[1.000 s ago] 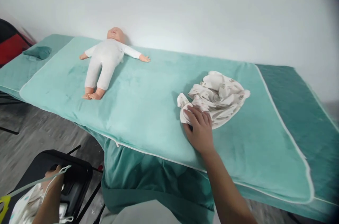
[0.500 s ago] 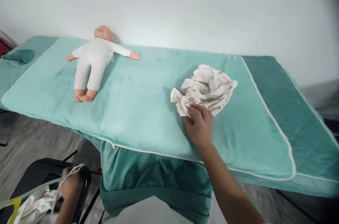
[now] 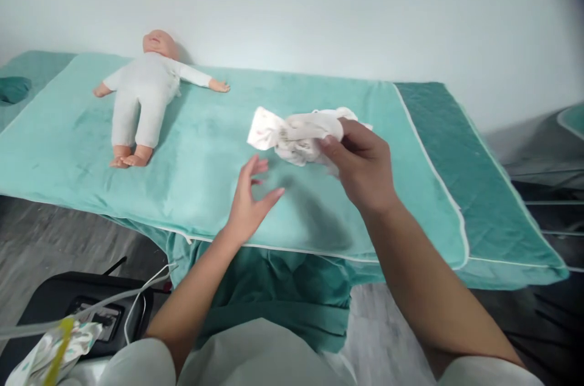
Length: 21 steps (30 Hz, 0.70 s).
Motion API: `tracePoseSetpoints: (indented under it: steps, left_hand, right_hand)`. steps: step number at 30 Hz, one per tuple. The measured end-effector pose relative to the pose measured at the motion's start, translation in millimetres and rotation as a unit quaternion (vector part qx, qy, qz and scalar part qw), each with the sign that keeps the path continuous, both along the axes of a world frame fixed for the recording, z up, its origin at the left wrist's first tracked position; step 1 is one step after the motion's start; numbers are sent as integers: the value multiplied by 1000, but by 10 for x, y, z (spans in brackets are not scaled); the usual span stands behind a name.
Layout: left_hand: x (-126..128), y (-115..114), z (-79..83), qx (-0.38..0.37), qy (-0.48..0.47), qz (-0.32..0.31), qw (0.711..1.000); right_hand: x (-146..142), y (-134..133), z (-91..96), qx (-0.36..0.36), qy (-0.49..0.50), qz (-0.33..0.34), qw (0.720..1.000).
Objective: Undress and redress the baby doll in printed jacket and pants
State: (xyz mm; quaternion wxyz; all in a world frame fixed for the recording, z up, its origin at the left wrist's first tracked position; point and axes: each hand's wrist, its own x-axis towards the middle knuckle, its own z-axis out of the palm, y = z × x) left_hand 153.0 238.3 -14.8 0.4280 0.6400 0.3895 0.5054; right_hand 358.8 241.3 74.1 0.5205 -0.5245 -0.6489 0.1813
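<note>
My right hand [image 3: 365, 157] grips a crumpled white baby garment [image 3: 303, 133] with a faint print, thumb in front, and holds it above the green bed. One narrow, sleeve-like end of the garment points left. Below that end is my left hand [image 3: 253, 200], its fingers apart, holding nothing and not touching the cloth. A baby doll [image 3: 139, 87] in a white suit lies on its back on the bed's left part, arms spread.
A light green cover [image 3: 191, 191] with white piping lies over the bed, against a white wall. At lower left a black chair [image 3: 50, 291] bears a phone [image 3: 107, 319] and a printed cloth [image 3: 59, 346]. Pale cords and a yellow strap [image 3: 64, 343] cross in front.
My right hand has lifted the garment off the bed and moved it left. My left hand has come from the chair to over the bed. The view has shifted slightly.
</note>
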Motion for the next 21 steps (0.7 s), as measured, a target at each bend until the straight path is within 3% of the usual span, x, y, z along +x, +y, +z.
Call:
tracePoseSetpoints:
  steps: [2,4,8,12,16,21]
  left_hand:
    - [267,332,138,-76,-94,-59,991]
    - [378,580,224,-123,-181,-63,974]
    - [228,753,307,-164,-291,-20,942]
    - [-51,713,341,-146,-281,16,948]
    - [-270,749,403,-124,-292,43,947]
    - [-536,854,570,-120,-334,25,935]
  right_hand:
    - [-58,62,50,-4,-64,90,994]
    - [-52,117,-14,-11,-167,137,976]
    - [135,158,-379,-62,-338,14,939]
    - [323,123,-642,-91,-391,-51,915]
    - [373,138,-557,-75,-382,-87,917]
    - [273,238,-284,-33,-261,-81,961]
